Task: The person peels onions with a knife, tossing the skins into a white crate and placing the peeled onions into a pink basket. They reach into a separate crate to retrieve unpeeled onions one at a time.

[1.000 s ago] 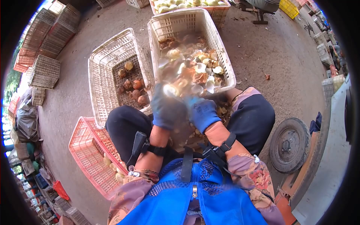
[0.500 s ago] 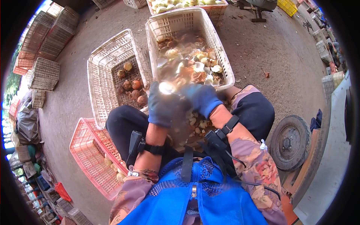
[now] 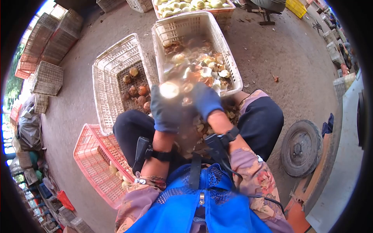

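My left hand [image 3: 166,108], in a blue glove, is closed round a pale peeled onion [image 3: 169,90] at the near edge of a white crate [image 3: 236,73]. Close on its right, my right hand [image 3: 206,100], also gloved in blue, has its fingers bent toward the onion; blur hides what they hold, if anything. Onion skins and pale pieces [image 3: 210,70] lie in that crate. To the left, a second white crate [image 3: 101,89] contains several brown unpeeled onions [image 3: 142,90].
A red crate [image 3: 87,155] with pale onions stands at lower left. Beyond the white crate, another crate holds pale onions [image 3: 180,7]. A wheel [image 3: 302,148] lies at right beside a metal panel [image 3: 338,155]. Stacked crates [image 3: 47,77] stand at far left.
My right hand has shifted slightly left and turned more upright. The pale onion in my left hand sits slightly further left. The view has moved a little.
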Demonstrator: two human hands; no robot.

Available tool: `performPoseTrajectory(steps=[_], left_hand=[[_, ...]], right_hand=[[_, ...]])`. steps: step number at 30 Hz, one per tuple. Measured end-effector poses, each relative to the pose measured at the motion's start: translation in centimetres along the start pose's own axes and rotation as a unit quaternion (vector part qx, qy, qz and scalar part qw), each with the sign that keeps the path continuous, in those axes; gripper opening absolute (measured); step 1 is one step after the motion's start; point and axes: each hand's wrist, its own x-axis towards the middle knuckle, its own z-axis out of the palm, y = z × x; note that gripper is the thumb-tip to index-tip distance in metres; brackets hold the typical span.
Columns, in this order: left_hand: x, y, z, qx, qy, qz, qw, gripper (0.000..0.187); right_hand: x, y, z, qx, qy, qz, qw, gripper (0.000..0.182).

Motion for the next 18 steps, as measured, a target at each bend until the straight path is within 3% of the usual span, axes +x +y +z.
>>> performPoseTrajectory(steps=[1, 2, 3, 4, 5, 6, 7, 9, 10, 13, 15, 17, 18], left_hand=[[0.4, -0.1, -0.8, 0.053, -0.027, 0.078, 0.995, 0.052], [0.2, -5.1, 0.4, -0.345, 0.002, -0.173, 0.923, 0.055], [0.4, -4.2, 0.2, -0.345, 0.006, -0.171, 0.923, 0.055], [0.2, -3.2, 0.4, -0.254, -0.007, -0.115, 0.96, 0.056], [0.1, -1.3, 0.3, -0.16, -0.022, -0.059, 0.985, 0.056], [0.5, 1.9, -0.6, -0.273, -0.022, -0.152, 0.95, 0.057], [0.4, 1.8, -0.5, -0.274, -0.022, -0.152, 0.949, 0.057], [-0.1, 1.1, -0.4, -0.106, -0.055, 0.01, 0.993, 0.055], [-0.3, 0.8, -0.3, -0.106, -0.055, 0.009, 0.993, 0.055], [-0.4, 1.3, 0.1, -0.114, -0.036, 0.034, 0.992, 0.041], [-0.8, 3.3, -0.4, -0.032, -0.047, 0.084, 0.995, 0.029], [-0.9, 4.2, -0.8, -0.065, -0.057, 0.052, 0.995, 0.03], [-0.9, 4.5, -1.3, 0.016, -0.058, 0.089, 0.994, 0.028]], right_hand=[[-0.4, 1.1, 0.3, 0.037, 0.069, -0.034, 0.996, 0.015], [-1.0, 1.7, -0.9, 0.175, 0.061, -0.027, 0.982, 0.017], [-1.4, 1.9, -2.1, 0.31, 0.052, -0.019, 0.949, 0.02], [-1.4, 2.0, -1.4, 0.31, 0.052, -0.021, 0.949, 0.02], [-1.4, 2.3, -0.2, 0.405, 0.067, 0.019, 0.912, 0.02], [-1.5, 2.4, 0.5, 0.495, 0.081, 0.059, 0.863, 0.022], [-2.1, 2.0, -0.5, 0.494, 0.081, 0.059, 0.864, 0.022], [-3.8, 0.4, -4.4, 0.466, 0.114, 0.026, 0.877, 0.025], [-4.2, 0.0, -5.4, 0.412, 0.133, -0.047, 0.9, 0.027], [-4.2, -2.4, -6.8, 0.319, 0.123, -0.026, 0.939, 0.023], [-3.7, -2.4, -6.6, 0.292, 0.129, -0.03, 0.947, 0.021], [-3.2, -2.1, -6.7, 0.255, 0.061, -0.039, 0.964, 0.022], [-2.8, -1.9, -6.5, 0.256, 0.061, -0.039, 0.964, 0.022]])
